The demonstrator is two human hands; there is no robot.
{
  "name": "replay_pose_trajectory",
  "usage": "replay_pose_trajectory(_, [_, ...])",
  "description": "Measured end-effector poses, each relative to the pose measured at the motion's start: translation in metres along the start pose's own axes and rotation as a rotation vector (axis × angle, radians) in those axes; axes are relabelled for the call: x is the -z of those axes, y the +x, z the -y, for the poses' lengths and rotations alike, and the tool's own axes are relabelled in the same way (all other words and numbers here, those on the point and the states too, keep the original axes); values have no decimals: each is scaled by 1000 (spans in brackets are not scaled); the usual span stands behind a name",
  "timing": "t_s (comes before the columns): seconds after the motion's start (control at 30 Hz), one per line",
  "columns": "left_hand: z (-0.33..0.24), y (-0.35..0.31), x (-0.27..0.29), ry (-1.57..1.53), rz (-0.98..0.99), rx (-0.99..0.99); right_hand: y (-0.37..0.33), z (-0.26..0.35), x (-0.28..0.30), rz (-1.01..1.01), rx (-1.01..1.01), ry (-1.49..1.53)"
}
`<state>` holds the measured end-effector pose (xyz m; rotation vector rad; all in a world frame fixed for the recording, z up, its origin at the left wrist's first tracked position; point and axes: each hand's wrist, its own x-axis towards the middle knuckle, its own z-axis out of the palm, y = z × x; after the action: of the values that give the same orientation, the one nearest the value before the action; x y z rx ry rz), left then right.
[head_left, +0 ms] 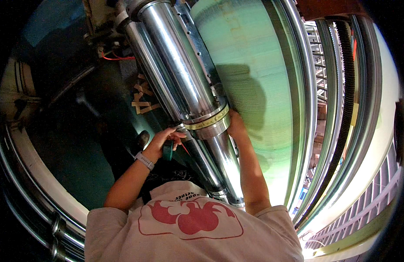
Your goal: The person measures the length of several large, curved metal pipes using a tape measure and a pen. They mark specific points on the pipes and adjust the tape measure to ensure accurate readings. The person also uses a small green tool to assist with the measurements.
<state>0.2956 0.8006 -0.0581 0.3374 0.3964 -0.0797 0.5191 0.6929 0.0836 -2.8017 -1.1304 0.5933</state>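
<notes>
A long polished metal roller [178, 56] runs away from me, with a thick metal collar [217, 129] around it. A yellow marked band [209, 118] circles this collar. My right hand [236, 125] is against the collar's right side; its fingertips are hidden behind the metal. On the other side, my left hand [166, 140] is beside the collar with its fingers curled. A small flat dark green object [168, 150] hangs from that hand; its kind is unclear. A second, thinner roller [151, 65] lies parallel on the left.
To the right stands a large pale green drum [250, 48], bearing a dark shadow. Beyond it run a black ribbed hose [341, 87] and curved rails. Strips of tan tape [143, 97] stick to a dark surface at left. A perforated metal bar [197, 46] lies along the roller.
</notes>
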Motion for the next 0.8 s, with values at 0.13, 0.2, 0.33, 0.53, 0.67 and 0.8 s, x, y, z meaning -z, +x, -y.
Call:
replay_pose_trajectory(0.13, [0,3,-2,10,-11,17,-5,-10,-9,-41,-27,11])
replay_pose_trajectory(0.2, [1,7,-1,7,8,20,-9,-10,-10,-80,-26,48])
replay_pose_trajectory(0.33, [1,6,-1,-23,-26,40,-10,-1,-12,-33,-138,224])
replay_pose_trajectory(0.53, [0,4,1,74,-24,33,9,-54,-55,-72,-16,368])
replay_pose_trajectory(0.67, [12,8,7,102,-30,21,18,-91,-77,2,-100,343])
replay_pose_trajectory(0.8, [14,6,6,85,-29,-31,1,-42,-37,167,-99,-68])
